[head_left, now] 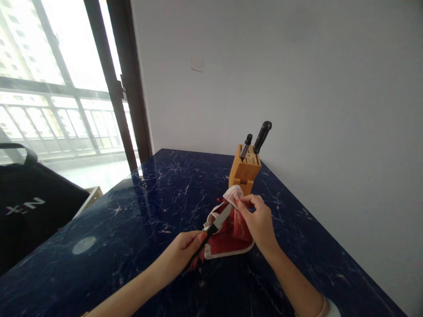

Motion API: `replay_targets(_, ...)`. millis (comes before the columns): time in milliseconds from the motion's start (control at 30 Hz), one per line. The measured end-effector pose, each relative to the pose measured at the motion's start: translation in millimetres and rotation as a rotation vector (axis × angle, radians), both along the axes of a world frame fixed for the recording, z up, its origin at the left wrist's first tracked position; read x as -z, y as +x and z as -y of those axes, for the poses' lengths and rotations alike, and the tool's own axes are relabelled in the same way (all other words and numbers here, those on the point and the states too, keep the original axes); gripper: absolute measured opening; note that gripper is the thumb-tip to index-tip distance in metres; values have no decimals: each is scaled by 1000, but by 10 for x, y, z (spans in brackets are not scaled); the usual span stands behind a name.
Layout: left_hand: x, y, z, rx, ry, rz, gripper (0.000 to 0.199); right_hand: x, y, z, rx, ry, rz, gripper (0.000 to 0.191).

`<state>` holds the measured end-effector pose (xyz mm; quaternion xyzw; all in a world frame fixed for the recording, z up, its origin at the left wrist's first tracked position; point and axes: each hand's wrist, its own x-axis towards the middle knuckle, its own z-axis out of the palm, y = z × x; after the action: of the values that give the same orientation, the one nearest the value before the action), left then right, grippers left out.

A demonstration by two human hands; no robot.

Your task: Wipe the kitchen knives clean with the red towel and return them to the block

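Note:
My left hand (187,249) is closed round the black handle of a knife (222,217), whose blade points up and to the right. A red cloth with a pale border (228,241) hangs and bunches under and behind the blade. My right hand (259,220) pinches a pale corner of this cloth close to the knife's tip, and the fold there hides the very end of the blade. Just beyond the cloth stands a wooden knife block (245,169) with two black-handled tools in its slots, the larger one a knife (263,137).
The dark blue marbled table (158,189) runs back to a grey wall (277,79). A pale round spot (83,245) shows at the table's left. A black bag or chair back (36,207) with white lettering stands at the left edge, before a glass door (59,79).

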<state>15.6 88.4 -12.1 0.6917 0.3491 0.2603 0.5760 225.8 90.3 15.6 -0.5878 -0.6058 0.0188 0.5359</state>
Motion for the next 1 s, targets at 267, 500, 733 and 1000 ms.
replay_targets(267, 12, -1, -1, -14, -33, 16, 46, 11, 21, -14, 22, 0, 12, 16)
replay_targets(500, 125, 1, -84, -90, -179, 111, 50, 14, 113, -43, 42, -9, -210, 20)
replay_targets(733, 100, 6, -85, -90, -177, 140, 49, 38, -340, 151, -180, -42, 94, 9)
replay_targets(1000, 125, 4, -83, -74, -118, 93, 48, 60, -366, 134, -248, -62, 214, 8)
